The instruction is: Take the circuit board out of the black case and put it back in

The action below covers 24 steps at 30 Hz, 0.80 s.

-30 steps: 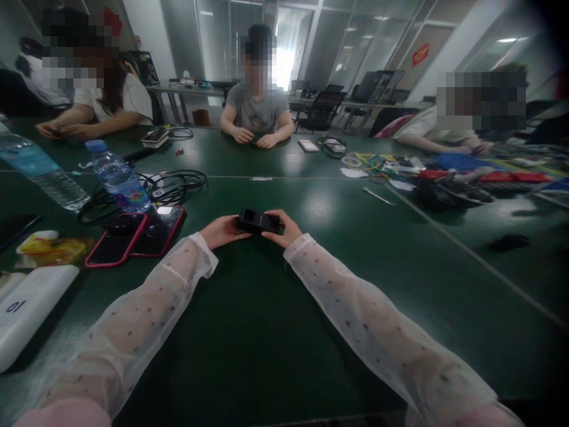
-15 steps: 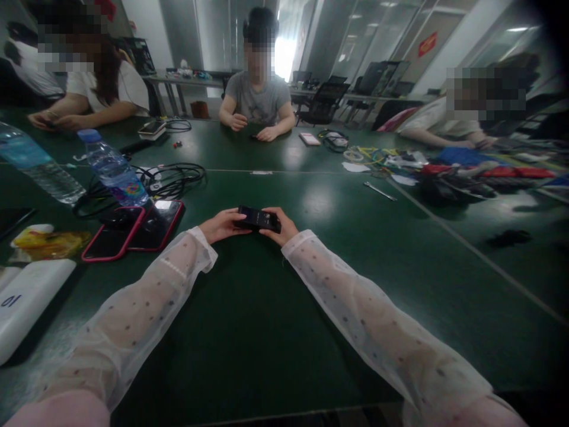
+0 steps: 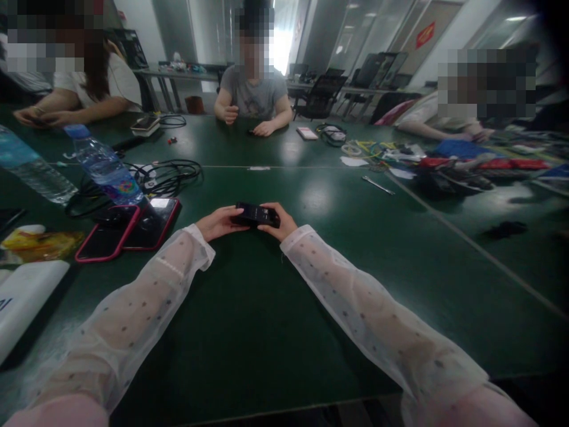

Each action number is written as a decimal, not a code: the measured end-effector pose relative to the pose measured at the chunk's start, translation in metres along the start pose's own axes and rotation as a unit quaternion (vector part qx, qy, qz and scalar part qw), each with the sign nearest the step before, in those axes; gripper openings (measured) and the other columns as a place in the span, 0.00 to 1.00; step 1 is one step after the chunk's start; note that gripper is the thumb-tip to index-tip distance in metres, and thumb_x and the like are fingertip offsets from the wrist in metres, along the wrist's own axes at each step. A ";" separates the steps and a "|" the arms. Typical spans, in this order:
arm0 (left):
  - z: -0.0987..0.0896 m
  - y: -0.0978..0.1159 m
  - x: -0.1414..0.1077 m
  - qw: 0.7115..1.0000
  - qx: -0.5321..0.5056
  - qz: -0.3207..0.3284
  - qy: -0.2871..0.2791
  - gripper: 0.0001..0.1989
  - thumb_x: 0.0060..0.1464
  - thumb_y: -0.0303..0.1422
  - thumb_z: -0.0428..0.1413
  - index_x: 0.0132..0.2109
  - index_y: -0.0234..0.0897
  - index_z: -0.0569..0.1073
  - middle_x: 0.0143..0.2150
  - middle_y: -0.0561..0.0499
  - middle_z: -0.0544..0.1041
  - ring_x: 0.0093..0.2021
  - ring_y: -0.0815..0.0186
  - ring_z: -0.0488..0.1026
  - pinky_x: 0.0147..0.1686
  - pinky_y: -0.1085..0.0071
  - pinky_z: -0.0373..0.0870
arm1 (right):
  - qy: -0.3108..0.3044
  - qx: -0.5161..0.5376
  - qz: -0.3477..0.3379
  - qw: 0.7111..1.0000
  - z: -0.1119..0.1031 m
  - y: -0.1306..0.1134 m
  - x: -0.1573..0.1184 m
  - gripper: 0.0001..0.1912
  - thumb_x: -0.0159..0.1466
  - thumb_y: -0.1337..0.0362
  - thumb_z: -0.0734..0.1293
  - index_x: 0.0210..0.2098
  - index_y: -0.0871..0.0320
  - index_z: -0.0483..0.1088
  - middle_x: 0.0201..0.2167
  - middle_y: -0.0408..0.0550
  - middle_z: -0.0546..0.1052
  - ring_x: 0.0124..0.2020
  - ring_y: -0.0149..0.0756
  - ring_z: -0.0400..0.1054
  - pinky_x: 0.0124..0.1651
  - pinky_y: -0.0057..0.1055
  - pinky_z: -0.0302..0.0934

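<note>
A small black device (image 3: 254, 214) with faint light markings on its face is held between both hands over the green table (image 3: 249, 308). My left hand (image 3: 221, 223) grips its left end, thumb on the face and fingers beneath. Around the right end, my right hand (image 3: 279, 222) is closed, its thumb along the near edge. To the left of my left hand lie two phones with pink-red edges, one (image 3: 108, 234) partly over the other (image 3: 153, 224).
Two water bottles (image 3: 106, 166) and black cables (image 3: 173, 177) stand and lie at the left, near a white box (image 3: 31, 302). A wrench (image 3: 377, 185) and a pile of cables and bags (image 3: 466, 163) are at the right. Three people sit across the table.
The whole view has shifted slightly, with most objects appearing a little further left. Both hands still hold the black device, whose tilt looks slightly different.
</note>
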<state>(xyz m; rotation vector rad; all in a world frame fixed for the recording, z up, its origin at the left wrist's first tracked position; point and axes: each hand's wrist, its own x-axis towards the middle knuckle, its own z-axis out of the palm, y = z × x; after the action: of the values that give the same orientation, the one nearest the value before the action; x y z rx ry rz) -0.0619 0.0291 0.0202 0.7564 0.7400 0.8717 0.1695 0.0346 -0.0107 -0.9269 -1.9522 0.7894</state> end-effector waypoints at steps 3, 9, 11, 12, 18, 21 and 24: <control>-0.002 0.000 0.001 1.000 0.001 -0.004 -0.003 0.14 0.52 0.27 0.61 0.47 0.31 0.73 0.44 0.40 0.78 0.50 0.55 0.74 0.56 0.53 0.68 | -0.005 0.013 0.008 1.000 0.000 0.000 0.000 0.28 0.53 0.61 0.73 0.51 0.51 0.62 0.50 0.49 0.72 0.51 0.44 0.70 0.54 0.46 0.65; -0.001 -0.001 0.001 1.000 -0.001 -0.001 -0.006 0.15 0.52 0.27 0.61 0.47 0.32 0.73 0.46 0.40 0.77 0.52 0.55 0.73 0.57 0.53 0.67 | -0.005 0.006 0.013 1.000 -0.001 -0.003 -0.001 0.28 0.53 0.62 0.73 0.50 0.51 0.62 0.49 0.49 0.72 0.52 0.45 0.69 0.54 0.48 0.64; -0.001 -0.001 0.000 1.000 0.000 0.002 -0.005 0.14 0.52 0.27 0.61 0.47 0.33 0.73 0.47 0.41 0.77 0.53 0.55 0.72 0.57 0.53 0.67 | -0.002 0.000 0.014 1.000 0.000 -0.004 -0.001 0.28 0.52 0.62 0.73 0.50 0.51 0.63 0.49 0.49 0.72 0.52 0.45 0.69 0.54 0.48 0.64; 0.000 -0.001 0.000 1.000 0.000 0.003 -0.004 0.14 0.52 0.27 0.61 0.47 0.33 0.73 0.47 0.41 0.76 0.54 0.55 0.71 0.57 0.53 0.67 | -0.002 -0.003 0.015 1.000 0.000 -0.005 -0.001 0.28 0.52 0.62 0.73 0.50 0.51 0.63 0.49 0.49 0.72 0.52 0.45 0.69 0.54 0.48 0.64; 0.002 0.000 -0.002 1.000 0.002 -0.002 0.020 0.15 0.53 0.30 0.61 0.48 0.32 0.73 0.50 0.39 0.74 0.57 0.52 0.68 0.57 0.53 0.68 | 0.003 -0.043 -0.004 0.999 0.002 -0.006 -0.003 0.28 0.52 0.62 0.73 0.50 0.51 0.62 0.50 0.49 0.72 0.52 0.45 0.69 0.53 0.48 0.64; 0.003 0.000 -0.001 0.999 -0.007 -0.007 0.036 0.15 0.52 0.30 0.61 0.47 0.32 0.73 0.50 0.39 0.75 0.56 0.53 0.69 0.55 0.53 0.69 | 0.009 -0.059 -0.018 0.998 0.003 -0.006 -0.002 0.28 0.52 0.63 0.73 0.50 0.51 0.62 0.49 0.49 0.72 0.50 0.45 0.70 0.52 0.47 0.65; 0.002 -0.001 0.001 0.999 -0.009 -0.008 0.039 0.14 0.53 0.30 0.61 0.47 0.32 0.73 0.49 0.39 0.75 0.55 0.53 0.70 0.54 0.52 0.70 | 0.008 -0.069 -0.019 0.997 0.005 -0.003 -0.001 0.29 0.52 0.63 0.73 0.51 0.51 0.61 0.49 0.50 0.72 0.50 0.45 0.70 0.51 0.47 0.66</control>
<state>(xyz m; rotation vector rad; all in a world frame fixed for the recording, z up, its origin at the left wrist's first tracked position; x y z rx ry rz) -0.0597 0.0287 0.0202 0.7035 0.8045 0.8960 0.1649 0.0307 -0.0107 -0.9703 -2.0239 0.6297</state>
